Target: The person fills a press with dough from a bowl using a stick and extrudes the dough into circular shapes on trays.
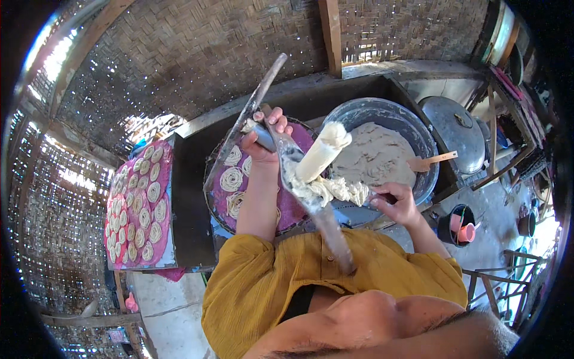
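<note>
A woven bamboo wall (227,54) rises behind everything, across the top of the frame. Before it, the long worktop (194,209) runs through the middle. At its left end is a slanted, cloth-covered board (161,248), with round dough coils (143,217) on it. Near centre lies a round, cloth-lined tray (293,209) bearing more coils, below the left hand (263,140). Right of that sits a wide round basin (412,119) with soft dough (376,146) in it; a flat, wooden-handled scraper (439,158) lies across its right rim. A round metal lid (451,131) is farther right. At lower right, a plastic dipper (466,232) rests in a round bucket (445,230).
</note>
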The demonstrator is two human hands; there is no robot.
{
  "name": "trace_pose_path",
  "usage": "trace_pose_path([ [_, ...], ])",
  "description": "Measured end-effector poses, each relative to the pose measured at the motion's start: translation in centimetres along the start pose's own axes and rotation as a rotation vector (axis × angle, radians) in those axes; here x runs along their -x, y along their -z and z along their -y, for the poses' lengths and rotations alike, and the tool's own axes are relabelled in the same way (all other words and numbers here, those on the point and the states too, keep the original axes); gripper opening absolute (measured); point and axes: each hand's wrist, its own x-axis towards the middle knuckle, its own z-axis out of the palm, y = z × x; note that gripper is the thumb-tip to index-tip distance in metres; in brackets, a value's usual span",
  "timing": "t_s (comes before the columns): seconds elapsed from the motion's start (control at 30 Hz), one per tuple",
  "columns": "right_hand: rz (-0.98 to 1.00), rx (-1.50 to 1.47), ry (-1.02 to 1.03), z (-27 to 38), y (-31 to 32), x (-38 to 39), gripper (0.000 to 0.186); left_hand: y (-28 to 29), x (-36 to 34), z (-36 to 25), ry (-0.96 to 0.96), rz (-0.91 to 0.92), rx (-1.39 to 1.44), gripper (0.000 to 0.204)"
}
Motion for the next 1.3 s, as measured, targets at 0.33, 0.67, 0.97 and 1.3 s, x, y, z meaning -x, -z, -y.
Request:
trace_pose_path([
  [0.33, -0.243, -0.127, -0.279, 0.1, 2.1, -2.2, 0.020, -10.9, -4.9, 0.9, -0.475, 0.041, -1.453, 0.041],
  [0.67, -0.247, -0.209, -0.318, 1.9, 0.6, -3.1, 0.015, -7.5, -0.2, 4.1, 0.194, -0.228, -0.718, 0.053],
  [0.97, -0.385, 0.799, -0.359, -1.6, 6.1, 1.0, 0.039, -11.0, -1.1, -2.3, -0.467, -0.070, -1.323, 0.043],
  [1.3, 0.778, -1.528, -0.171, 5.0, -7.1, -4.7, 0.095, -10.4, -0.7, -0.8, -0.162, 0.339, -0.365, 0.036],
])
